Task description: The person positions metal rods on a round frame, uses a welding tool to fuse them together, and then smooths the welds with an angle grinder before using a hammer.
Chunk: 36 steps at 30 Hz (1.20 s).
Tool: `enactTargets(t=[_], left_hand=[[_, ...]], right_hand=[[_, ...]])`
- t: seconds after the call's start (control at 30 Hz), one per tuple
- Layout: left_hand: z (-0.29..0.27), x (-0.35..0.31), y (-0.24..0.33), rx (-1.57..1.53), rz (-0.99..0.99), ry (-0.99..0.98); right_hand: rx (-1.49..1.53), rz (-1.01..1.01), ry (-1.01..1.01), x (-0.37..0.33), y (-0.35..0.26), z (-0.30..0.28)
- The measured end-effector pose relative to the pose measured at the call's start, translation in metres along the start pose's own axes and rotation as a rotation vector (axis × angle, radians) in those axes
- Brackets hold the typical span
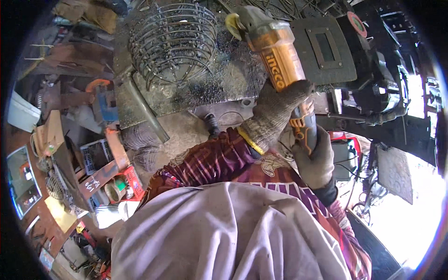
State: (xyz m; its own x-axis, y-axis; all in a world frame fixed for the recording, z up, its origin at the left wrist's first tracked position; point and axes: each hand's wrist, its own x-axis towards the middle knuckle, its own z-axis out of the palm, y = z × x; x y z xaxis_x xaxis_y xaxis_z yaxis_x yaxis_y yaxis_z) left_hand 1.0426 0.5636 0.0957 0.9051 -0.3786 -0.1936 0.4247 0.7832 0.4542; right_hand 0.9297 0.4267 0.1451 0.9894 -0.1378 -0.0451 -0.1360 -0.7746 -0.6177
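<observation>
An orange and black angle grinder (275, 51) is raised over the right part of the metal workbench, its yellowish disc (234, 26) pointing to the far left. My left hand (275, 105), in a grey knit glove with a yellow cuff edge, is wrapped round the middle of the body. Farther back along the tool, my right hand (317, 161), also gloved, grips the rear handle. A round cage of welded metal rods (175, 44) rests on the bench to the left of the grinder, apart from the disc.
The dark metal workbench (233, 79) is strewn with grit. A metal pipe (148, 109) juts over its near edge. A welding mask (343, 65) lies at the right, beside a red-rimmed disc (357, 24). Shelves with tools and a red box (133, 182) crowd the left.
</observation>
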Motion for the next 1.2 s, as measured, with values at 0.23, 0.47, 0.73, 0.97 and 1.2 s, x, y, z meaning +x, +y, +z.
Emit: enactTargets(t=[0.23,0.47,0.73,0.97,1.2], left_hand=[[-0.034,0.000,-0.028,-0.297,-0.120,-0.011],[-0.035,0.003,-0.035,-0.287,-0.073,0.115],[-0.024,0.022,-0.037,-0.489,0.074,0.188],[-0.030,0.028,-0.038,-0.546,0.052,0.181],[-0.037,0.027,-0.033,-0.593,0.001,0.143]], right_hand=[[0.633,0.573,-0.606,0.047,-0.022,-0.021],[0.210,0.407,-0.697,0.083,-0.014,-0.017],[-0.026,0.236,-0.679,0.109,-0.021,-0.015],[-0.147,0.235,-0.678,0.119,-0.037,-0.014],[-0.150,0.218,-0.652,0.118,-0.041,-0.012]])
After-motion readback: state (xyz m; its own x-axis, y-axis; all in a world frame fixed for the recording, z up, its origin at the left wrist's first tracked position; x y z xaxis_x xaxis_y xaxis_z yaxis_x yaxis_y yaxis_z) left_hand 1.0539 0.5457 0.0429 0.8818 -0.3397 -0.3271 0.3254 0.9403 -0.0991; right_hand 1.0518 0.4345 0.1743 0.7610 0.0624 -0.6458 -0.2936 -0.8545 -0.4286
